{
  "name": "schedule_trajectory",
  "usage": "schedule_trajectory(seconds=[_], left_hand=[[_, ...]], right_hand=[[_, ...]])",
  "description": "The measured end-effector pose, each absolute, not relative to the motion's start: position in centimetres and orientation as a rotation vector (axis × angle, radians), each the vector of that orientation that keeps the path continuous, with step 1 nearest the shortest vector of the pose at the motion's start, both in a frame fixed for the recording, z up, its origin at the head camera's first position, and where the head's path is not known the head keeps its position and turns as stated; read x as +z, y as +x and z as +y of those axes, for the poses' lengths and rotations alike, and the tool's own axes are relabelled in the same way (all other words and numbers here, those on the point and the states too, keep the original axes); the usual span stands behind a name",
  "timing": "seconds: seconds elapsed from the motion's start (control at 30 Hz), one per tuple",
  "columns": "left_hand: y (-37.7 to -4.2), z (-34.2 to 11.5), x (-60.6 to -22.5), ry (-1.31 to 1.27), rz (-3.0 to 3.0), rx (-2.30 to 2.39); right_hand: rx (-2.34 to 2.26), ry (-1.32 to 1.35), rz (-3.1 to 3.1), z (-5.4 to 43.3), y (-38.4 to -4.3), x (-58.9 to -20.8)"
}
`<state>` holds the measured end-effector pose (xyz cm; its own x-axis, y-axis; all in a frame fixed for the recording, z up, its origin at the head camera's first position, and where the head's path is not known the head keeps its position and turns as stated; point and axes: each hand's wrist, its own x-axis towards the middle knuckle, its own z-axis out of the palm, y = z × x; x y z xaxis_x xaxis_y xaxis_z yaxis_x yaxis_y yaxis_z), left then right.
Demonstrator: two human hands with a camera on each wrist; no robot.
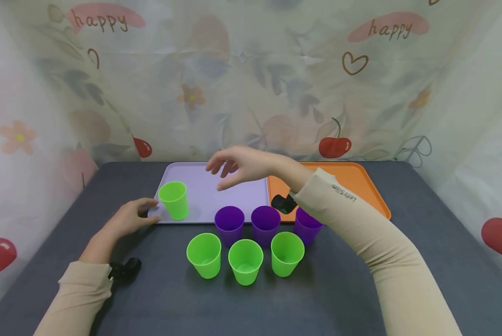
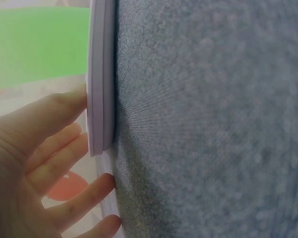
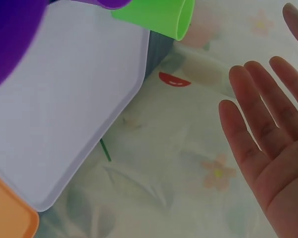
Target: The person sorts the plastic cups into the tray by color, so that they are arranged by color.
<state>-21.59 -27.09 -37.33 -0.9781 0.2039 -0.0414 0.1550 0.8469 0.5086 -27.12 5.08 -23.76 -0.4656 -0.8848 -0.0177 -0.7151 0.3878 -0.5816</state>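
Note:
On the left part of the lavender tray [image 1: 211,198] stands a green cup [image 1: 173,200], upright. My left hand [image 1: 129,217] is at the tray's near left corner, its thumb [image 2: 49,116] right at the rim and its loosely spread fingers reaching past the corner. My right hand [image 1: 244,164] hovers over the tray's far side, palm empty and fingers extended in the right wrist view. In front of the tray, three purple cups [image 1: 229,225] form a row at its near edge, the right one partly behind my sleeve. Nearer to me are three more green cups [image 1: 245,261].
An orange tray [image 1: 360,186] adjoins the lavender one on the right, partly hidden by my right arm. Both lie on a dark grey table [image 1: 150,303]. A patterned curtain [image 1: 242,70] hangs behind and along both sides.

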Motion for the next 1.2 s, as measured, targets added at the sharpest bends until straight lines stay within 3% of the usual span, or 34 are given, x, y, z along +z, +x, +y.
schedule_trajectory(seconds=[0.67, 1.2], left_hand=[[-21.4, -27.2, -37.3, 0.292, 2.920, 0.807], [-21.7, -27.3, -37.5, 0.301, 2.922, 0.818]], right_hand=[[-0.954, -1.385, 2.373, 14.7, -19.8, -26.3], [-1.066, -1.335, 2.450, 18.5, -16.6, -30.3]])
